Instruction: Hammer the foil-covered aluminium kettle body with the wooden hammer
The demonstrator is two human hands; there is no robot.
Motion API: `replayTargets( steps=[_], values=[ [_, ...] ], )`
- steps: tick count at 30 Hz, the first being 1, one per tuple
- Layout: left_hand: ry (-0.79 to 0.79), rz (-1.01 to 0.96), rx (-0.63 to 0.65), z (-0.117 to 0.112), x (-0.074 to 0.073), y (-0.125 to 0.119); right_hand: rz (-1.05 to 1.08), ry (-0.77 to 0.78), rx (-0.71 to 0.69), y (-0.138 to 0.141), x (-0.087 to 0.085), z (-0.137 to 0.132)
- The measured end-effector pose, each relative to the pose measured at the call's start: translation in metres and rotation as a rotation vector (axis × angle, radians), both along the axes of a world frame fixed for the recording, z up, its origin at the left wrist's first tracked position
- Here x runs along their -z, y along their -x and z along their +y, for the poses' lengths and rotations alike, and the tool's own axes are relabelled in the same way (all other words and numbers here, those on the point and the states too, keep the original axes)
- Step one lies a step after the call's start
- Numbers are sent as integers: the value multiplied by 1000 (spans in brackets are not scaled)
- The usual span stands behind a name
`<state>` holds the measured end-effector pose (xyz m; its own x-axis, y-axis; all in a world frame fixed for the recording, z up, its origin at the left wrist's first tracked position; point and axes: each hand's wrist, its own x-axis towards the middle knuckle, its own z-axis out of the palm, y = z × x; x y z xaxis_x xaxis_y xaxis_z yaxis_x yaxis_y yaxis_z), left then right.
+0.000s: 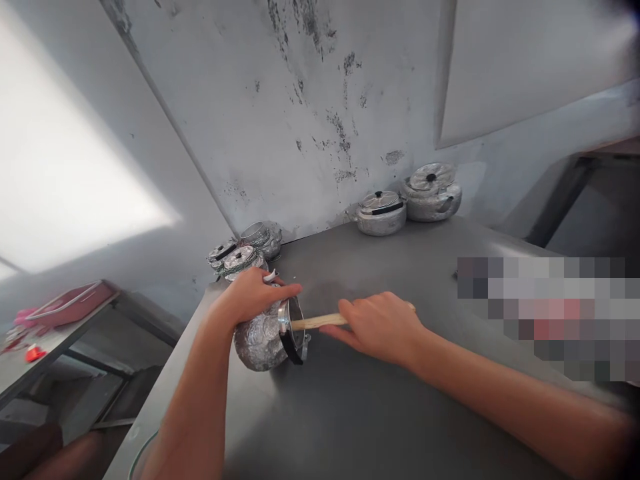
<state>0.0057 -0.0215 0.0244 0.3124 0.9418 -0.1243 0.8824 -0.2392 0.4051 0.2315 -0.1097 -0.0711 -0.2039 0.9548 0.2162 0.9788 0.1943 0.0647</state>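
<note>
The kettle (260, 345) lies tipped over the desk (350, 413), its mouth turned to 3 o'clock; whether it touches the top is hard to tell. Taking it as the dial's centre, the left hand (253, 297) comes over it at 12, its grip clasping the upper side, thumb out along the rim. The right hand (383, 327), at 3, has its grip closed round a stick (320, 321), whose far end is inside the mouth. A black handle (291, 348) hangs at the rim. By the wall (300, 153), two lidded kettles (383, 222) stand side by side at 2; more pots (244, 265) cluster between 11 and 12. At 9, a red tray (95, 303) sits on a side table (55, 353).
</note>
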Motion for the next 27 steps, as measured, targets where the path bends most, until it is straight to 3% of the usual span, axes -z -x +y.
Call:
replayTargets(
  steps=[5, 27],
  values=[
    [23, 8, 8, -1, 1, 1, -18, -8, 43, -11, 1, -1],
    [-6, -4, 25, 1, 2, 1, -4, -32, 38, -1, 0, 1]
  ],
)
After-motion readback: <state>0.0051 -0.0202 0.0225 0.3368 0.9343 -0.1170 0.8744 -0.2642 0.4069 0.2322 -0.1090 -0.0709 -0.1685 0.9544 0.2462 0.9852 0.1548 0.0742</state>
